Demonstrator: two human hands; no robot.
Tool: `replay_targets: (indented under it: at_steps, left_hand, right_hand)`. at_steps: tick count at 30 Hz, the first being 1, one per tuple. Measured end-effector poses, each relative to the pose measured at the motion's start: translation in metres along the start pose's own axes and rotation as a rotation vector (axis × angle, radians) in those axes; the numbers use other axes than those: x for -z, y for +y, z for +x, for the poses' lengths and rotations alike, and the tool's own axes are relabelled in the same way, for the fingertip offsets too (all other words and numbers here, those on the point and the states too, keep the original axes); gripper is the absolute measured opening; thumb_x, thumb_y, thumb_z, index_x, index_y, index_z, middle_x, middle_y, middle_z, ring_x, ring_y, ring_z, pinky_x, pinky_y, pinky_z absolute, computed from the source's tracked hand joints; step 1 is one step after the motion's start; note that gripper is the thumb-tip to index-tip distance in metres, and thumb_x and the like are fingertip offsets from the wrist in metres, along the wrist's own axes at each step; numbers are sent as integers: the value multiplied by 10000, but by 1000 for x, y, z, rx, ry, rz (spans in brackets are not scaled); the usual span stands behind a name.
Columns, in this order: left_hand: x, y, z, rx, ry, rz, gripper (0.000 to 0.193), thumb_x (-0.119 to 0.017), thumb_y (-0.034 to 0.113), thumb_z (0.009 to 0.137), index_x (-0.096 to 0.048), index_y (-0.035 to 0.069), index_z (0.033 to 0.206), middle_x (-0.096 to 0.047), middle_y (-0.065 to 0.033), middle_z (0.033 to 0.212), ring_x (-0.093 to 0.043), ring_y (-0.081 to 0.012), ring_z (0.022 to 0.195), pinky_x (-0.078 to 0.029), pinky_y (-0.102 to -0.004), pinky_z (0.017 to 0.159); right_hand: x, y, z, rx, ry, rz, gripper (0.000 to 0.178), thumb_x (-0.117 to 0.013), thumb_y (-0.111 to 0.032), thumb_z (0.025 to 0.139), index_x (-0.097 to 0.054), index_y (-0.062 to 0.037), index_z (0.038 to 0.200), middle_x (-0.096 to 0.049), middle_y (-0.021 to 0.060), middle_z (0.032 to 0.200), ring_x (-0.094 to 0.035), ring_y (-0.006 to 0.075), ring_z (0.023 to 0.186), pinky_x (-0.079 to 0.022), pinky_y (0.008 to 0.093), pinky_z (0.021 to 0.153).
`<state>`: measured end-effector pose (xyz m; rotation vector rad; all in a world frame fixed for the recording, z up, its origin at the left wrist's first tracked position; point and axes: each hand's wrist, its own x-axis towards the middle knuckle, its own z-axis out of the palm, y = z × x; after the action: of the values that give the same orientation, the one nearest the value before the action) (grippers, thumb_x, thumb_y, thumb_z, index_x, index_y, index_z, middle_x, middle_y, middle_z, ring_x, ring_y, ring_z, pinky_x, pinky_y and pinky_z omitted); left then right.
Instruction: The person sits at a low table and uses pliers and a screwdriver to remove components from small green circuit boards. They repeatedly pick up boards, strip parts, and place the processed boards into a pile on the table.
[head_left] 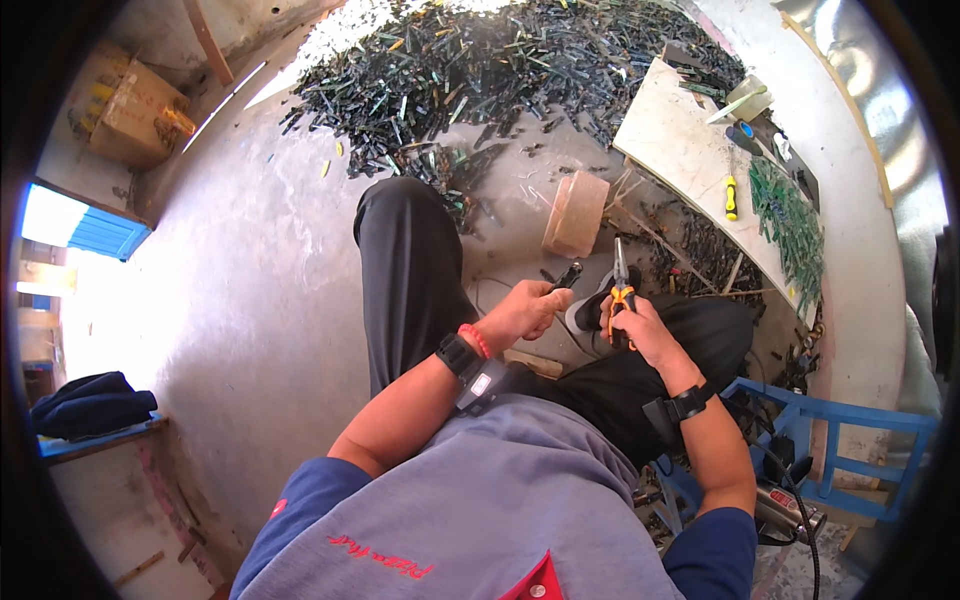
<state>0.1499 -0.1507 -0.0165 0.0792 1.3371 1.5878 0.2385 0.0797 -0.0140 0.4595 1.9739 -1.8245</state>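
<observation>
Over my lap, my left hand [522, 312] is closed around a small dark piece [569, 275], whose tip sticks out past thumb and forefinger; its exact kind I cannot make out. To its right, my right hand [645, 328] grips long-nose pliers [621, 285] by their orange and black handles. The pliers' jaws point away from me and look closed, apart from the dark piece. Beyond both hands, a reddish brick-like block [577, 214] rests on the floor.
A large heap of dark narrow strips [440, 85] covers the far floor. On the right, a pale board [670, 140] carries a yellow screwdriver [731, 198] and green strips [787, 225]. A blue frame [850, 410] and a silver corded tool [785, 508] are near my right elbow.
</observation>
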Motion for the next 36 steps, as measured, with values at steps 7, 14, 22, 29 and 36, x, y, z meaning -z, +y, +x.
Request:
replay_targets:
  at_steps: [7,14,22,29,36]
  left_hand:
    - [0,-11,10,-69,116,-10,321,-573,316,937,-555,8,850,-394,60,574,-330,-41,464,-252,-237,407]
    - [-7,-13,14,-119,219,122,347,-575,332,935,-565,16,793,-443,55,591,-386,-35,487,-292,-235,422]
    - [-7,-20,22,-291,372,453,424,-587,341,920,-542,-42,744,-460,-32,570,-432,-119,531,-363,-352,480]
    - [-9,-18,20,-346,443,599,429,-606,332,892,-519,-57,733,-471,-186,579,-447,-238,532,-386,-428,545]
    - [-17,-19,20,-378,535,749,371,-605,315,879,-544,-38,781,-570,-254,676,-576,-421,675,-443,-479,608]
  right_hand:
    - [-27,-12,-4,-83,249,-719,371,-521,-189,801,-549,4,1116,-637,237,984,-598,418,940,-463,477,821]
    - [-55,-4,-7,86,386,-840,365,-574,-153,806,-520,10,1128,-619,219,1004,-593,394,949,-466,471,824]
    - [-68,-4,-4,57,426,-992,340,-614,-145,791,-515,12,1076,-598,200,1019,-574,371,983,-472,477,806]
    - [-75,-8,-3,11,468,-1030,313,-625,-145,786,-509,20,1026,-589,216,1020,-566,380,993,-473,479,809]
    - [-77,-4,1,-32,428,-948,307,-598,-171,792,-515,36,1003,-615,238,975,-597,397,960,-474,488,818]
